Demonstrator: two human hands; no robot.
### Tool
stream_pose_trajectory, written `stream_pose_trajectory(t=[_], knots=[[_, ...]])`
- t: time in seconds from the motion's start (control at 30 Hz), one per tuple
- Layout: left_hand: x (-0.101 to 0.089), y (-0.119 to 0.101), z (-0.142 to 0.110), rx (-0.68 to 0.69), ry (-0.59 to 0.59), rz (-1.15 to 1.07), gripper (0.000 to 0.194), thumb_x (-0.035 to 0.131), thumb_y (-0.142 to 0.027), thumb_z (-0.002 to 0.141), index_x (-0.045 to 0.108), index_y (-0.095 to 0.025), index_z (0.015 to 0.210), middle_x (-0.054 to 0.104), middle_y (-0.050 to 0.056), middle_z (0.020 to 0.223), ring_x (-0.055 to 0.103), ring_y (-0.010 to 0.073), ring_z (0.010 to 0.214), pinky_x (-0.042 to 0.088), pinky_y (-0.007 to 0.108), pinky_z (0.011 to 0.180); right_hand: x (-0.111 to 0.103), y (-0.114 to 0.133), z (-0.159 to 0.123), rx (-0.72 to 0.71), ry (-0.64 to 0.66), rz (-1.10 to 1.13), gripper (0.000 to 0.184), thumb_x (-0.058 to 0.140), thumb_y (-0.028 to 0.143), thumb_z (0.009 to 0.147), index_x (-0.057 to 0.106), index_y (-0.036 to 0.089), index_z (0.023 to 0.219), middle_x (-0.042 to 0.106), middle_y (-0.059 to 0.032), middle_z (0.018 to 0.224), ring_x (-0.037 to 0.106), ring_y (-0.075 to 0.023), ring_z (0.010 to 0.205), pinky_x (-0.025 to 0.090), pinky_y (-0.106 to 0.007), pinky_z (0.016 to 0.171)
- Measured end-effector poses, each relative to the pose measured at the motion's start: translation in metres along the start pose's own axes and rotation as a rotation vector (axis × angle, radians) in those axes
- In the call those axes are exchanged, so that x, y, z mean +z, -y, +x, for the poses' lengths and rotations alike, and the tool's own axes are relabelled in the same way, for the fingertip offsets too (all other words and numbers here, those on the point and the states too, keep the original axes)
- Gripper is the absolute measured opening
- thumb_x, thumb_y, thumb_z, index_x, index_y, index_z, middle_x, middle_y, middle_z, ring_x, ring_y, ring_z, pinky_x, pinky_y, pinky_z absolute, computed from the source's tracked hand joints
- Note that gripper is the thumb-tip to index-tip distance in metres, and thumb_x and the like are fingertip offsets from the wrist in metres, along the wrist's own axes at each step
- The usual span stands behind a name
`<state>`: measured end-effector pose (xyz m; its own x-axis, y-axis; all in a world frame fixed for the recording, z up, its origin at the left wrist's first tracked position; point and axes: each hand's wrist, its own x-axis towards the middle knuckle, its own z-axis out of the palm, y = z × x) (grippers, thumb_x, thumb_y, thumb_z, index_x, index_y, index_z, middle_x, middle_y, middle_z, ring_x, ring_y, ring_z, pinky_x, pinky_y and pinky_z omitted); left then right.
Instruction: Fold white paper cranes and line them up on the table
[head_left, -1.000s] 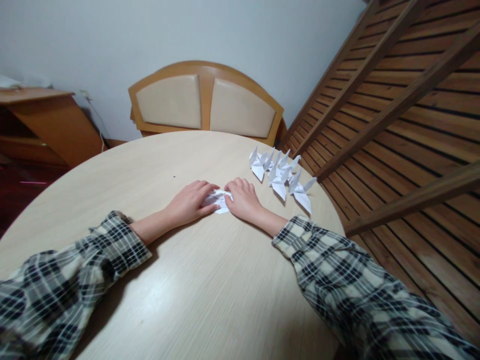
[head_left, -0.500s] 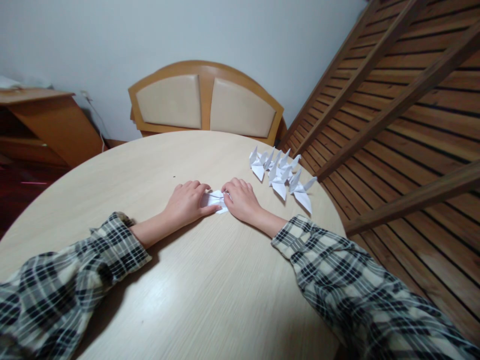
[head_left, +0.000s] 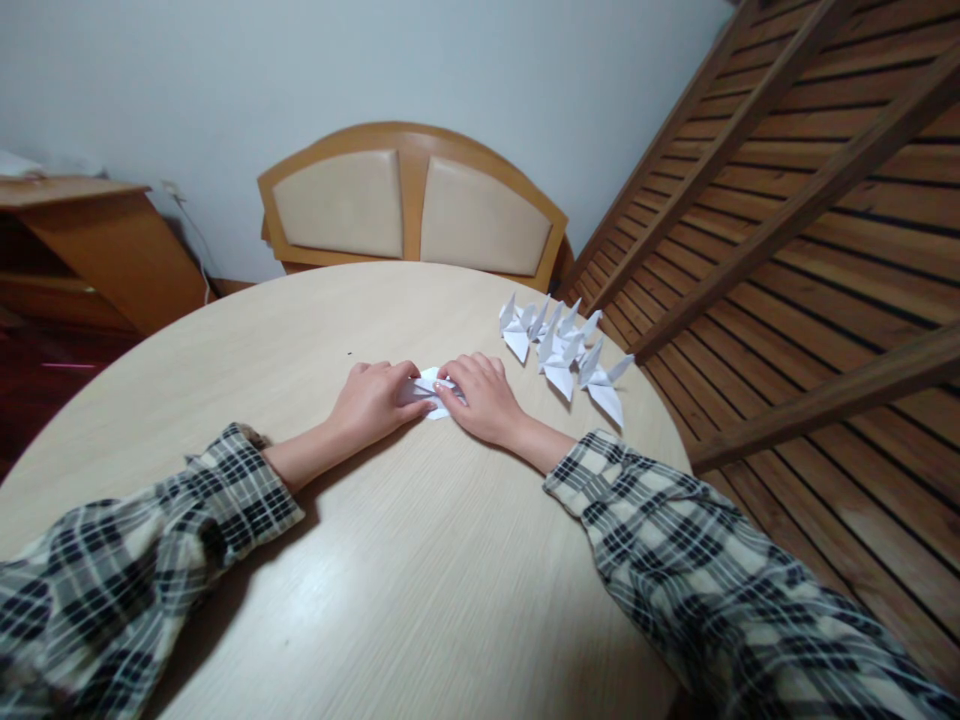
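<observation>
As hands pinch, paper lies crosswise; ends hidden.

Beyond the far edge of the round, pale table stands an arched wooden backrest with two cream padded panels, in front of a pale wall. At the left is a brown wooden desk with a white cord hanging near its side and something white on top, too blurred to identify. Along the right slants a slatted wooden screen crossed by thicker beams.
</observation>
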<state>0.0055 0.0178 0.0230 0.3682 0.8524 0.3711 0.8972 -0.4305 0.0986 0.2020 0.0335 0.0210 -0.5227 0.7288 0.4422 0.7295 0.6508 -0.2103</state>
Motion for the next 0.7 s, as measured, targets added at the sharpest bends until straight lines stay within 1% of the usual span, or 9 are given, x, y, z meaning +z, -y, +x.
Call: stream_pose_trajectory(t=[0.13,0.2,0.27,0.37,0.43,0.47,0.53,0.6,0.7], knots=[[0.0000,0.0033,0.0016,-0.019,-0.005,-0.045,0.030,0.065,-0.047,0.082,0.062,-0.019,0.091,0.064,0.004,0.074,0.058,0.0214,0.069,0.038,0.034,0.068,0.0000,-0.0034,0.0010,-0.047,0.019,0.020,0.019,0.049,0.033,0.096,0.061,0.019,0.098,0.065,-0.0059,0.100,0.050,-0.0222,0.097,0.028,-0.036,0.084],[-0.0002,0.0040,0.0015,0.000,-0.022,-0.052,0.029,0.066,-0.046,0.082,0.061,-0.019,0.090,0.064,0.004,0.078,0.058,0.0222,0.073,0.038,0.035,0.070,0.0000,-0.0050,0.0018,-0.065,0.021,0.016,0.017,0.050,0.032,0.096,0.062,0.019,0.096,0.064,-0.0058,0.097,0.050,-0.0221,0.097,0.029,-0.036,0.084],[-0.0003,0.0043,0.0009,0.012,-0.071,-0.051,0.030,0.067,-0.046,0.081,0.060,-0.019,0.091,0.064,0.006,0.087,0.057,0.0238,0.082,0.039,0.035,0.072,-0.0007,-0.0057,0.0023,-0.079,0.002,0.014,0.016,0.052,0.031,0.095,0.063,0.020,0.095,0.063,-0.0063,0.099,0.049,-0.0222,0.098,0.030,-0.036,0.086],[-0.0003,0.0050,0.0001,-0.002,-0.178,-0.072,0.041,0.070,-0.045,0.078,0.056,-0.018,0.105,0.062,0.011,0.104,0.056,0.0266,0.096,0.042,0.036,0.078,-0.0022,-0.0059,0.0022,-0.091,-0.063,0.034,0.013,0.055,0.029,0.093,0.064,0.020,0.093,0.060,-0.0074,0.109,0.047,-0.0226,0.105,0.031,-0.036,0.091],[-0.0004,0.0056,0.0000,-0.007,-0.197,-0.114,0.053,0.072,-0.043,0.078,0.051,-0.018,0.119,0.062,0.012,0.112,0.056,0.0273,0.101,0.042,0.038,0.083,-0.0028,-0.0063,0.0016,-0.111,-0.093,0.062,0.011,0.056,0.027,0.092,0.065,0.021,0.093,0.057,-0.0080,0.118,0.046,-0.0226,0.111,0.031,-0.038,0.096],[-0.0006,0.0059,0.0003,-0.011,-0.182,-0.129,0.057,0.072,-0.042,0.078,0.049,-0.018,0.124,0.064,0.012,0.111,0.057,0.0272,0.101,0.042,0.038,0.083,-0.0028,-0.0068,0.0014,-0.126,-0.102,0.074,0.011,0.056,0.025,0.092,0.066,0.020,0.093,0.056,-0.0085,0.122,0.046,-0.0228,0.115,0.031,-0.039,0.099],[-0.0010,0.0061,0.0009,-0.029,-0.132,-0.132,0.057,0.071,-0.043,0.079,0.051,-0.018,0.125,0.068,0.011,0.103,0.060,0.0271,0.094,0.043,0.039,0.082,-0.0023,-0.0079,0.0011,-0.165,-0.111,0.092,0.010,0.057,0.023,0.091,0.066,0.020,0.093,0.053,-0.0093,0.129,0.045,-0.0233,0.121,0.030,-0.042,0.103],[-0.0017,0.0058,0.0015,-0.042,-0.109,-0.103,0.050,0.070,-0.045,0.080,0.057,-0.018,0.120,0.070,0.009,0.094,0.061,0.0269,0.087,0.042,0.039,0.079,-0.0012,-0.0090,0.0012,-0.204,-0.120,0.105,0.009,0.057,0.021,0.090,0.066,0.020,0.091,0.050,-0.0097,0.134,0.047,-0.0235,0.123,0.029,-0.046,0.105],[-0.0028,0.0048,0.0015,-0.019,-0.141,-0.052,0.039,0.070,-0.042,0.080,0.063,-0.019,0.110,0.070,0.008,0.087,0.061,0.0258,0.081,0.041,0.037,0.076,0.0003,-0.0097,0.0018,-0.250,-0.153,0.124,0.007,0.059,0.018,0.088,0.066,0.019,0.087,0.051,-0.0098,0.137,0.052,-0.0224,0.117,0.032,-0.047,0.104]])
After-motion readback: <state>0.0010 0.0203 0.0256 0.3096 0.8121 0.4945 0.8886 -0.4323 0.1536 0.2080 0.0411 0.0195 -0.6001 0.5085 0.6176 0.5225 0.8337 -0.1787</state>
